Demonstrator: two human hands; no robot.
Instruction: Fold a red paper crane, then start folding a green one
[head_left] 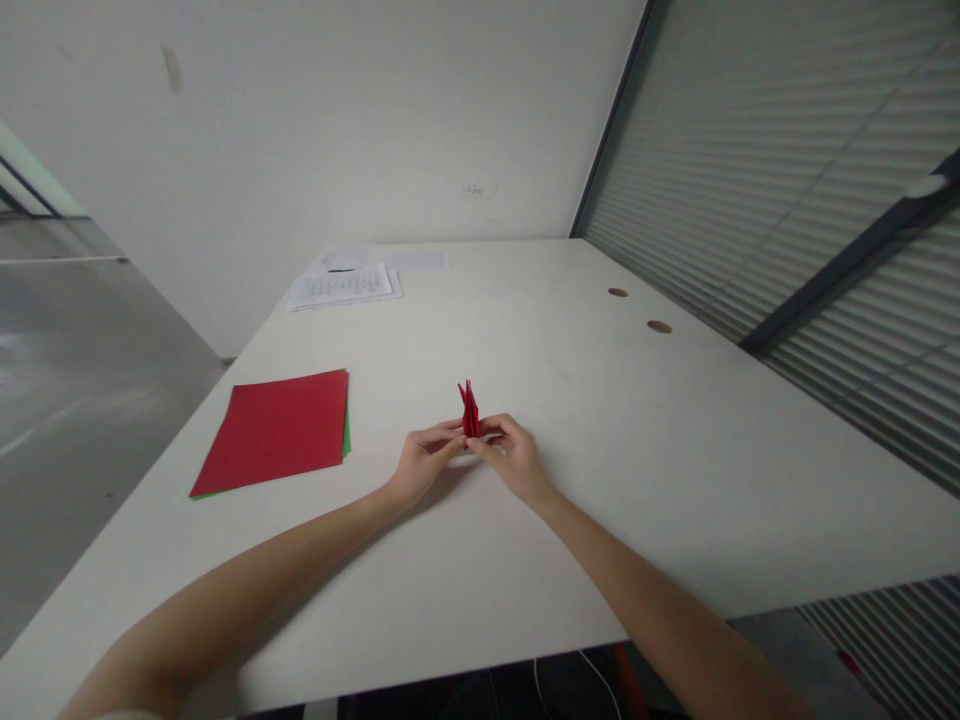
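A small folded red paper (470, 412) stands upright between my two hands, its narrow points facing up and spread slightly apart. My left hand (424, 460) pinches its lower left side between thumb and fingers. From the other side, my right hand (516, 457) grips the lower right of the same paper, thumb in front and fingers behind. Both hands are just over the white table (570, 580). The fingertips cover the bottom of the folded paper.
Left of my hands lies a stack of red sheets (277, 430), with green paper (346, 435) showing at its edge. Printed papers (341, 287) lie at the far left. Two round holes (659, 327) pierce the table near the window blinds (765, 150) on the right.
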